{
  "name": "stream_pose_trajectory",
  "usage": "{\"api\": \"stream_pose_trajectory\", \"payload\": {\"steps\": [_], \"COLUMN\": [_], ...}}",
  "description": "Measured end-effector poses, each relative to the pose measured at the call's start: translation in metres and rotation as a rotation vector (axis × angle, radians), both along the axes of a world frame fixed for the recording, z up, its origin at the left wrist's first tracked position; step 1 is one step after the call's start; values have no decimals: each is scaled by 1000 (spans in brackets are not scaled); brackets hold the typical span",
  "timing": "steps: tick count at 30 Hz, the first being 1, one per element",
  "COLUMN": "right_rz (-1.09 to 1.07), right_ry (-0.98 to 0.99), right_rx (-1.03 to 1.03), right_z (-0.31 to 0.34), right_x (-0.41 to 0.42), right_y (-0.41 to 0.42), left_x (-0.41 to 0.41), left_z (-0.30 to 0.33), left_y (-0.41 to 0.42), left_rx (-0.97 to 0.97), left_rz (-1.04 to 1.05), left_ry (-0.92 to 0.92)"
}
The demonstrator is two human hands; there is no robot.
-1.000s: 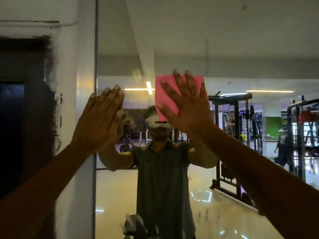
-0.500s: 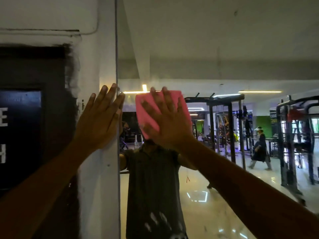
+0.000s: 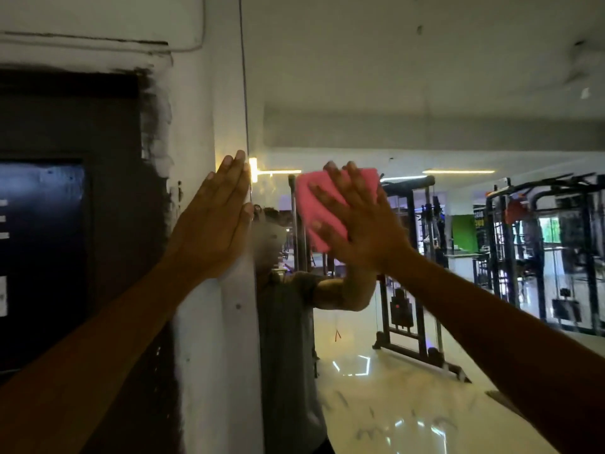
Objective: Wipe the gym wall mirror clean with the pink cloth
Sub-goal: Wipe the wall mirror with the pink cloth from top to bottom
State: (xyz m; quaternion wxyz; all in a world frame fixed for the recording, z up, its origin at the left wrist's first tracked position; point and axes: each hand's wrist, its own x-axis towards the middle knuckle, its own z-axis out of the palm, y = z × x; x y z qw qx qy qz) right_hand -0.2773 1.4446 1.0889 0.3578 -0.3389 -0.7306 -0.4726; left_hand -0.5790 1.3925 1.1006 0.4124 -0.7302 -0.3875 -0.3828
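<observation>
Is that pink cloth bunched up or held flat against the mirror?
Flat: the pink cloth lies as a smooth rectangle under the right hand's spread fingers.

Pink cloth flat on the big gym wall mirror (image 3: 425, 93), palms on the surface.

The large glass wall mirror stands upright, its left edge running straight down beside a white painted wall pillar (image 3: 209, 339). Pressed flat against the glass near that edge sits the folded pink rectangular cloth (image 3: 314, 204), pinned there by the right hand (image 3: 360, 231) with fingers spread across it. The left hand (image 3: 212, 224) lies open and flat on the white pillar, fingertips right at the mirror's edge, just beside the cloth and apart from it.
</observation>
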Motion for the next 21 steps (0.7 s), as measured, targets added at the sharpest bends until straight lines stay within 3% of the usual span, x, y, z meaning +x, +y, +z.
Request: {"api": "stream_pose_trajectory", "payload": {"steps": [3,4,6,8,11,14,18,21], "right_rz": [-118,-124,-61,25,-57,-97,37,20], "right_ry": [336,329,109,-59,108,276,26,103], "right_rx": [12,7,32,18,51,27,-14,-53], "right_z": [54,51,17,-16,21,52,-53,-80], "right_x": [-44,-66,-85,-59,-32,-74,-70,-4], "right_y": [-8,-14,-21,-16,-1,-11,-20,-6], "left_x": [5,7,5,3,1,4,7,16], "left_z": [-2,-2,-4,-7,-8,-9,-10,-19], "left_y": [-2,-3,-1,3,5,4,1,-1], "left_rx": [-23,-11,23,47,43,64,91,44], "left_rz": [1,-13,-23,-37,-89,-66,-39,38], "left_ry": [-29,-51,-69,-49,-75,-59,-78,-84]}}
